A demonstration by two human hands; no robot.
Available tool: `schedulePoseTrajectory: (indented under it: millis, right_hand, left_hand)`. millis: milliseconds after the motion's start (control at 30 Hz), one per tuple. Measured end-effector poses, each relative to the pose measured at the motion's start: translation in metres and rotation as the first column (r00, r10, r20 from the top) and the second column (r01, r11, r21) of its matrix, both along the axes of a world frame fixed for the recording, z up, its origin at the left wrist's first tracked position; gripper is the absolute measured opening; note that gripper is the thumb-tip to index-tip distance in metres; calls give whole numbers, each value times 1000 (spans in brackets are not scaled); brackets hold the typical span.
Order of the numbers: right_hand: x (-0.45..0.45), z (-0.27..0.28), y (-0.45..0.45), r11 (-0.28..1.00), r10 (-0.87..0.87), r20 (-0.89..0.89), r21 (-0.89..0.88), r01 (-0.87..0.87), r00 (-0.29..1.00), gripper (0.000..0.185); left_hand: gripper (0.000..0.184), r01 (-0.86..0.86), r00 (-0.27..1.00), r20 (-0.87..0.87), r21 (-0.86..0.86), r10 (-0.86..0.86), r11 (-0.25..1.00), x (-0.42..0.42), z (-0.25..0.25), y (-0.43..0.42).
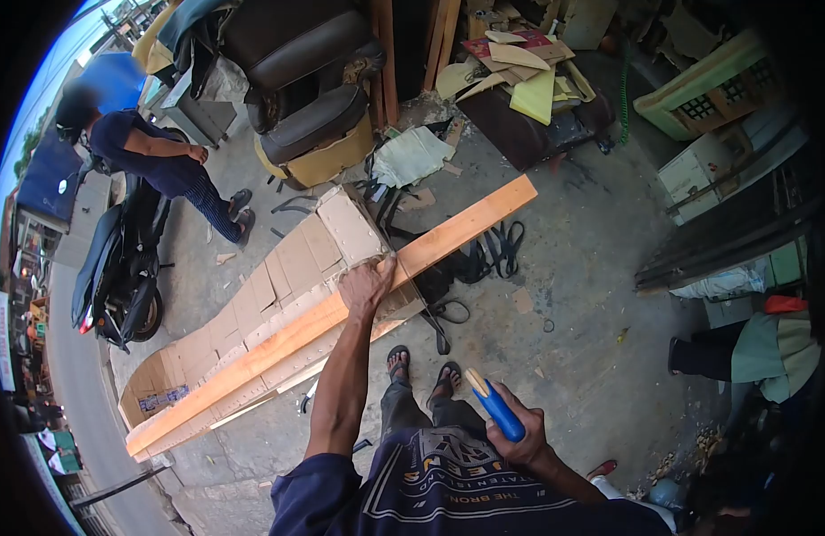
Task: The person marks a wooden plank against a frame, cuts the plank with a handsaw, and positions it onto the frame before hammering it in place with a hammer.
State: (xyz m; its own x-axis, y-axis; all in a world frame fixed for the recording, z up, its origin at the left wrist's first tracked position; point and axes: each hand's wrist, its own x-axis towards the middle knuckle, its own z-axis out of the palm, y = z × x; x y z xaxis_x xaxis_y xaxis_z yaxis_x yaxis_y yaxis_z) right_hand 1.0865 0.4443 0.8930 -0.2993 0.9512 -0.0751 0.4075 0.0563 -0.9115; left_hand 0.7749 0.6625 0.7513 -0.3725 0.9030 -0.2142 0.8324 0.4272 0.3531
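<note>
A long orange-brown wooden plank (466, 228) lies slantwise along a long frame covered in cardboard (292, 263). My left hand (366, 286) is closed on the plank near the frame's wide end, with the fingers over its edge. On the right, in front of my body, my right hand (524, 435) grips a tool with a blue handle (499, 413) and a pale, wood-coloured end pointing up and left. The tool is apart from the plank; its exact kind cannot be made out.
A person (144, 147) stands beside a black motorcycle (122, 259) at the left. Behind the frame are a torn brown armchair (309, 116) and black straps (497, 250). Wood scraps (528, 67) are piled at the top. Another person (770, 348) is at the right edge.
</note>
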Motion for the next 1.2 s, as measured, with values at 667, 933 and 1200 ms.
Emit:
schedulePoseTrajectory:
  millis: [667,933,1200]
  right_hand:
    - [-12,-1,10,994,-47,-22,102,49,999,68]
    - [-27,-27,21,977,-90,-53,188,98,995,68]
    - [-17,-18,-10,967,-63,-117,240,90,991,68]
  left_hand:
    - [74,39,999,1,-18,-39,999,7,-5,-11]
    - [71,53,999,-3,154,-54,987,9,-5,-11]
    - [77,13,1000,10,62,-13,998,11,2,-10]
